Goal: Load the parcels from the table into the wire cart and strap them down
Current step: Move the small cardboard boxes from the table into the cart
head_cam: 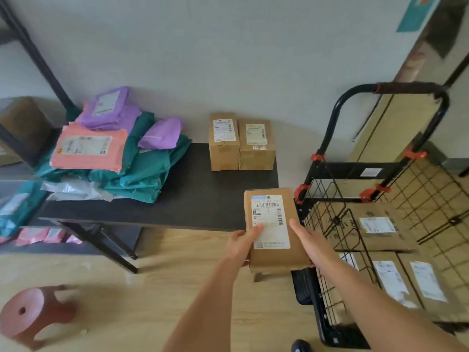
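Note:
I hold a brown cardboard parcel (269, 204) with a white label in the air by the black table's (193, 199) right front corner. My left hand (243, 246) grips its left side, thumb on the label. My right hand (308, 243) grips its right side. To the right stands the black wire cart (337, 224) with several cardboard parcels (375, 224) lying inside. Two more brown boxes (224, 141) (256, 144) stand at the back of the table. A heap of pink, purple and green mailer bags (114, 153) covers the table's left part.
A red-brown plastic stool (33, 313) stands on the wooden floor at the lower left. A dark metal shelf (22, 123) with more bags stands left of the table. The cart's black handle (406, 87) rises at the right, near a doorway.

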{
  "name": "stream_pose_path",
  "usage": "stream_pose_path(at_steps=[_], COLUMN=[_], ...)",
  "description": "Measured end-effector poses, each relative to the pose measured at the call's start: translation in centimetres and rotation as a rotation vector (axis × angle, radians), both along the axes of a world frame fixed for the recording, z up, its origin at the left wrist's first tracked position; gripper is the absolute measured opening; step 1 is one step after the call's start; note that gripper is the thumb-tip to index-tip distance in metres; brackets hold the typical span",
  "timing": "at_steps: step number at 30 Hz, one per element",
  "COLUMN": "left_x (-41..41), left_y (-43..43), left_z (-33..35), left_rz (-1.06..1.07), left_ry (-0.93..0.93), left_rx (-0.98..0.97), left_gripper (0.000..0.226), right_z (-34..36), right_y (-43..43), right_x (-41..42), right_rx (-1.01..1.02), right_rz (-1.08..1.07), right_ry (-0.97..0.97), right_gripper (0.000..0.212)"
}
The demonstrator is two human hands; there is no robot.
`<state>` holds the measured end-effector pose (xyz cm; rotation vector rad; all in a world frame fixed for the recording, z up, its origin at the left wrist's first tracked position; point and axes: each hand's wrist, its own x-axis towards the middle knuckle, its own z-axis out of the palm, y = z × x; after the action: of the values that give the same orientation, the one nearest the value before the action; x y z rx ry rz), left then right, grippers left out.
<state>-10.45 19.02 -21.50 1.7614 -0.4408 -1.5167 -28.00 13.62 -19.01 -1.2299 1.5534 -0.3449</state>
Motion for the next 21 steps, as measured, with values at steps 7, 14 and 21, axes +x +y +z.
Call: stream_pose_path(at_steps=[7,14,21], left_x=[-7.9,-17.2,-27.0], left_y=[-4.0,-9.8,-17.6], left_z=[2.0,1.9,1.3], left_rz=[-0.080,-0.120,-0.104], left_ry=[0.011,0.007,-0.052], left_rx=[-0.030,-0.068,-0.094], left_gripper=[0.069,0.071,0.070], right_z=[-0.1,-0.7,-2.0], right_y=[-2.2,-6.7,-15.0], right_x=[-7.7,-17.5,-27.2], right_rx=[0.130,0.105,0.195], right_rz=[-0.208,-0.286,-0.318], right_ry=[-0.221,-0.305,-0.368], right_gripper=[0.077,0.091,0.097])
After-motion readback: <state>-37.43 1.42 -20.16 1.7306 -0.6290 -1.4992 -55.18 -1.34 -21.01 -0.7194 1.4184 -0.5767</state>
